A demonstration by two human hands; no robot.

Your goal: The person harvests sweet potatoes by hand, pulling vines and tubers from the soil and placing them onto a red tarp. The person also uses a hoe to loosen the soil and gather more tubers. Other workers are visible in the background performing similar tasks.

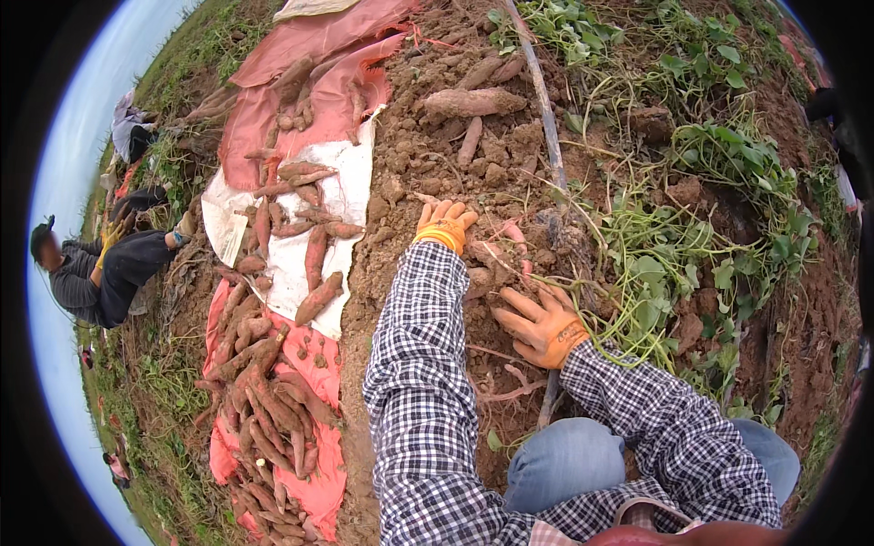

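My left hand (pixel 445 225), in an orange glove, rests with fingers spread on loose brown soil. Lower right of it, my right hand (pixel 543 326), gloved alike, lies on the soil beside the vines, fingers apart. Between the hands a reddish sweet potato (pixel 517 240) shows, partly buried, with others half covered by soil. Thin roots (pixel 509 392) stick out below my right hand. Farther ahead, a large sweet potato (pixel 474 102) lies on the clods, a slim one (pixel 470 142) just below it.
Left, sweet potatoes (pixel 317 256) lie on a white sheet (pixel 348 150) and red sheets (pixel 273 136), with a dense heap (pixel 273 403) nearer. A dark drip hose (pixel 546 123) runs lengthwise. Leafy vines (pixel 649 273) cover the right. A person (pixel 116 266) in yellow gloves sits at far left; others are farther off.
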